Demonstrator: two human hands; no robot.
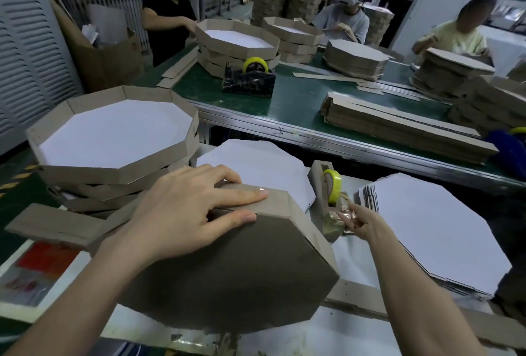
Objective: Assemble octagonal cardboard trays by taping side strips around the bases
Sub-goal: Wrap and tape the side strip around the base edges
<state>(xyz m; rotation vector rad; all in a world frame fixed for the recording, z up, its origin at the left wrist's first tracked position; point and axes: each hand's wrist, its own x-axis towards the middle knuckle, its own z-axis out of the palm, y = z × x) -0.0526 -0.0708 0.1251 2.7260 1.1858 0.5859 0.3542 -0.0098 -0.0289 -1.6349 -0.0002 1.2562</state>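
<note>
An upturned brown octagonal base (pixel 242 276) lies in front of me with a side strip (pixel 273 199) bent round its far edge. My left hand (pixel 187 213) presses on the strip and the base's far corner, fingers spread and nearly straight. My right hand (pixel 361 224) reaches to the tape dispenser (pixel 327 202) with its yellow roll (pixel 334 184) and pinches the tape end at the cutter. A stack of white octagonal bases (pixel 427 230) lies to the right. Finished trays (pixel 113 133) are stacked at the left.
Another white base (pixel 256 165) lies behind the work. Across a green belt table (pixel 299 99) are a second dispenser (pixel 250 76), bundles of side strips (pixel 398 125) and more tray stacks (pixel 239 39). Three people work on its far side. Loose strip (pixel 54 224) lies at left.
</note>
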